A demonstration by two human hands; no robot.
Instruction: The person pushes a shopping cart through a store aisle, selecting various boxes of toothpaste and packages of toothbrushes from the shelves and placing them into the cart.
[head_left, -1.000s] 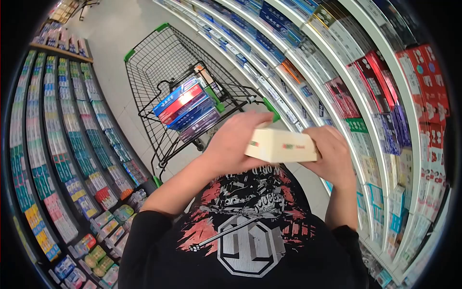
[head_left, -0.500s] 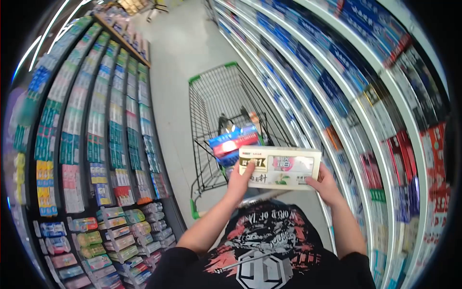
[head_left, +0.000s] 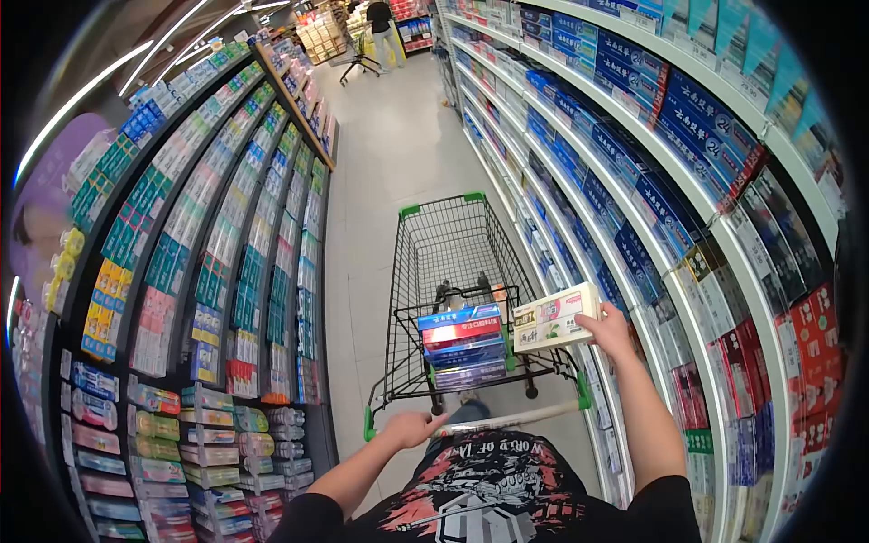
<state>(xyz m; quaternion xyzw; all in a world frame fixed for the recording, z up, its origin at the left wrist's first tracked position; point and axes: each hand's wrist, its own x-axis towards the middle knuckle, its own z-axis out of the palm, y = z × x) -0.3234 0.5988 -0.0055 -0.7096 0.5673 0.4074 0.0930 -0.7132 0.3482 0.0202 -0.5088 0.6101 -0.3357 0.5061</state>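
My right hand point(head_left: 608, 329) grips the right end of a white toothpaste box point(head_left: 550, 319) printed with a pink patch and dark lettering. The box is held tilted over the right rear part of the shopping cart point(head_left: 437, 222). Just left of it, a stack of blue and red boxes point(head_left: 463, 342) sits at the cart's near end. My left hand point(head_left: 412, 428) holds nothing; its fingers are stretched out near the left end of the cart's handle bar point(head_left: 516, 418).
Shelves of blue toothpaste boxes point(head_left: 625, 163) run close along the right side. Another rack of boxes point(head_left: 181, 235) lines the left, with packaged toothbrushes point(head_left: 158, 425) low down. Up the aisle floor point(head_left: 380, 136), a person point(head_left: 384, 36) stands beside another cart point(head_left: 351, 56).
My left hand has let go of the toothpaste box and moved down and left. My right hand has kept hold of it, now beside the stack. The view has tipped up, showing more aisle.
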